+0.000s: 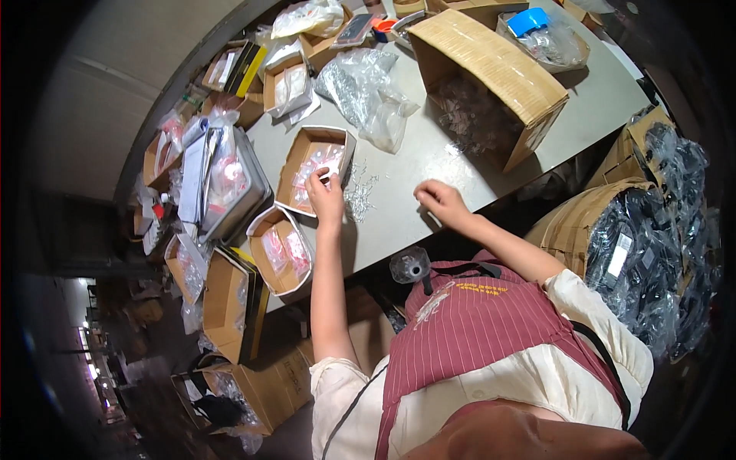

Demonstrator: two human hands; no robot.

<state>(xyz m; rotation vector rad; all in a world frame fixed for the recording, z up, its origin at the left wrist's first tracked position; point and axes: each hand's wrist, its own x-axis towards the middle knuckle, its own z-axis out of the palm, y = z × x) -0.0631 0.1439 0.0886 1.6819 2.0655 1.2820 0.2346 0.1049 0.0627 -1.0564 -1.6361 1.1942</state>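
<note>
Left hand (326, 193) pinches a small clear plastic bag (328, 170) at the rim of the open shallow cardboard box (300, 153) near the desk's (429, 153) front edge. Right hand (438, 201) rests curled on the desk, fingers together, whether holding anything I cannot tell. Loose small clear parts (360, 192) lie between them.

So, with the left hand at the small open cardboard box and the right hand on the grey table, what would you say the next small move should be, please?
Probably let go of the small clear packet so it drops into the small open cardboard box: the left hand holds it over the box's edge, where similar packets lie. The right hand rests on the grey table beside the loose pile of small clear parts.
</note>
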